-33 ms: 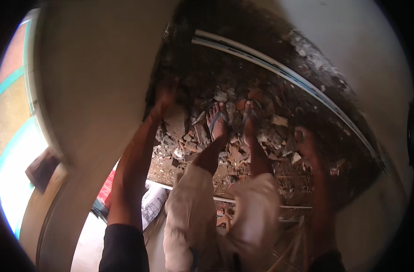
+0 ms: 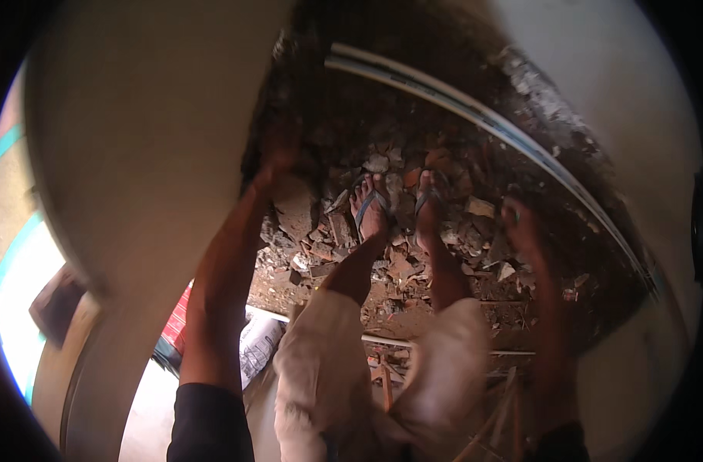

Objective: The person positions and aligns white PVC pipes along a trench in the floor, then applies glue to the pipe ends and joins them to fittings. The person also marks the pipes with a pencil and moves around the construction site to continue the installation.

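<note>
My left hand (image 2: 280, 152) reaches forward beside the foot of the wall on the left. It is in deep shadow, so its fingers and anything in them are hidden. Close by it lies a large broken chunk of masonry (image 2: 296, 208). My right hand (image 2: 520, 223) hangs over the rubble on the right, its fingers curled in. A small green speck shows at the fingers, too blurred to name. Broken brick and concrete rubble (image 2: 401, 266) covers the ground between my hands. My feet in flip-flops (image 2: 373, 204) stand on it.
Long pale pipes (image 2: 474, 115) lie along the right wall. A thin white pipe (image 2: 386, 339) crosses behind my legs. On the left are a wall (image 2: 151, 146), a wooden block (image 2: 57, 304) and a printed sack (image 2: 259, 346). Wooden sticks (image 2: 497, 416) lie at the lower right.
My right hand has shifted slightly upward, and my right knee has moved a little right. The left hand stays by the wall. The view has turned slightly.
</note>
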Available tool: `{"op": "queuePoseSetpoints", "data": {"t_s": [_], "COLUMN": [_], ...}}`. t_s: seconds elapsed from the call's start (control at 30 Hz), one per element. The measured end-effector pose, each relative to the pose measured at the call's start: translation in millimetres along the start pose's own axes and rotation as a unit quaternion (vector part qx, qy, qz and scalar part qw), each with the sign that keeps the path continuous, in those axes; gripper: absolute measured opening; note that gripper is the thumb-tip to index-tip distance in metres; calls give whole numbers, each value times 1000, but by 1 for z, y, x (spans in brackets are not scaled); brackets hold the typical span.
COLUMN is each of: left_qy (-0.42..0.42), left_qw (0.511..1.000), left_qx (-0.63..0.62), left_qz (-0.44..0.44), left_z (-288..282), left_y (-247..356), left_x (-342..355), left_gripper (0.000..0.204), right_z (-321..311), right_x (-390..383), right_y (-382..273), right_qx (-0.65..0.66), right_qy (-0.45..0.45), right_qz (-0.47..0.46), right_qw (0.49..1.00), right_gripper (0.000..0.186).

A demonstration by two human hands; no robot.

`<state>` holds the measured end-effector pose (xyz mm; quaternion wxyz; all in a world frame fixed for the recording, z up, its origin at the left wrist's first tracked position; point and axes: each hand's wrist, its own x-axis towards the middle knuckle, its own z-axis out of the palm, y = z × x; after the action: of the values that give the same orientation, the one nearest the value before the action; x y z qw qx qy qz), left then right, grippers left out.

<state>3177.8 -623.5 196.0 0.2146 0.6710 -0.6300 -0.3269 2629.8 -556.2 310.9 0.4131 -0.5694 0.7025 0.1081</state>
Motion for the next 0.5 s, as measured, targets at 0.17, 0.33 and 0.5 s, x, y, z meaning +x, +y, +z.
{"op": "queuePoseSetpoints", "data": {"t_s": [0.17, 0.33, 0.5], "left_qy": [57, 8, -114], "left_qw": [983, 986, 979], "left_qx": [158, 165, 166], "left_qz": [76, -24, -16], "left_z": [74, 122, 117], "left_y": [-71, -108, -171], "left_x": [87, 150, 172], "left_gripper": [35, 38, 35], "right_z": [61, 105, 134], "right_x": [197, 296, 319], "right_y": [-54, -58, -86], "right_qx": [-205, -230, -254], "right_qy": [75, 67, 64], "right_qz": [-97, -134, -203], "right_qw": [971, 962, 943], "right_gripper": [33, 41, 48]}}
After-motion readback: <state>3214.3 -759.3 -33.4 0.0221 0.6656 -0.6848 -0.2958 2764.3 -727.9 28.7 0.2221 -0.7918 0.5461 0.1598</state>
